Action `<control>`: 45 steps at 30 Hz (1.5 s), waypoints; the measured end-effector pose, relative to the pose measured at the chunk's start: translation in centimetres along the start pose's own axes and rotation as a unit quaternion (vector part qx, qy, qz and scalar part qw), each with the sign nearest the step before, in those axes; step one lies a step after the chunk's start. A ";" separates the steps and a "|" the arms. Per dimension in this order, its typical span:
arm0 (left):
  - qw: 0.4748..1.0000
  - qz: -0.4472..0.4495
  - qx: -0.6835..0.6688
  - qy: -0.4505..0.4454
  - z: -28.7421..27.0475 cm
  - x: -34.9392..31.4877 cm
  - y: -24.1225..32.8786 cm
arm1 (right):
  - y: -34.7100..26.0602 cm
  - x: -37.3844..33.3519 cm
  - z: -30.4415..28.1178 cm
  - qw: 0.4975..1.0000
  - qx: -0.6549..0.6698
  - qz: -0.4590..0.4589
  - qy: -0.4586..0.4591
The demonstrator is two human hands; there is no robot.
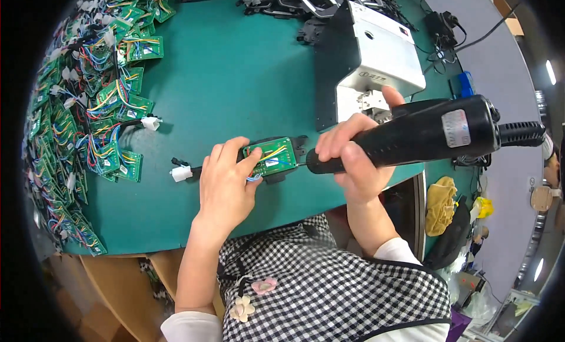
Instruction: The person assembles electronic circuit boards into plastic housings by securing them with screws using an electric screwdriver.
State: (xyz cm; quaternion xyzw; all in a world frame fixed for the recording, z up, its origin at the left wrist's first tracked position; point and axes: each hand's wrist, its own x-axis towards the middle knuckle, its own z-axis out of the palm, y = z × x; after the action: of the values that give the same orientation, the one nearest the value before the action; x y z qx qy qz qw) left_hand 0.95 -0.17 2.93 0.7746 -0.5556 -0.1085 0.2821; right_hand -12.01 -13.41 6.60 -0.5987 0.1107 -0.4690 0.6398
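Head view: we have the green rectangular circuit board with coloured wires (275,156) on the green flat surface (235,77), between our hands, sitting over a black plastic housing (301,144) that shows past its right end and lower edge

Left hand (226,180) is closed on the board's left end, fingers over the top, thumb by the lower edge; reads as pinning it so it can't skid or twist. Right hand (356,157) is wrapped round the front of a thick black cylindrical power screwdriver (424,133), thumb below, probably gripped up front for tip control. Its thin bit meets the board's right edge; can't tell if it's seated

White plastic connector (181,174) lies left of our left hand, likely to keep its lead out of the bit's way. Heaped green wired boards (118,98) fill the left side, within easy reach by our guess; silver-and-black metal box machine (382,48) stands beyond the right hand, black plastic frames (329,2) at the far edge
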 end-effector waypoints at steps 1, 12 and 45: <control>1.000 -0.005 -0.002 -0.003 0.0 0.0 -0.1 | 0.3 0.0 0.1 1.000 0.000 0.006 -0.001; 1.000 -0.003 0.010 -0.017 0.1 0.1 0.2 | 2.9 -0.3 -0.9 0.989 0.010 0.019 -0.146; 0.996 0.012 -0.046 0.078 2.4 -0.5 -0.2 | 4.1 2.8 5.5 0.996 -0.017 0.072 -0.053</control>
State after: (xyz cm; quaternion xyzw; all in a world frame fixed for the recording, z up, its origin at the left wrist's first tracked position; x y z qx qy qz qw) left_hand -0.26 -0.41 0.82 0.7601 -0.5359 -0.0697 0.3608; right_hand -4.68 -12.49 5.61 -0.6241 0.1273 -0.3874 0.6665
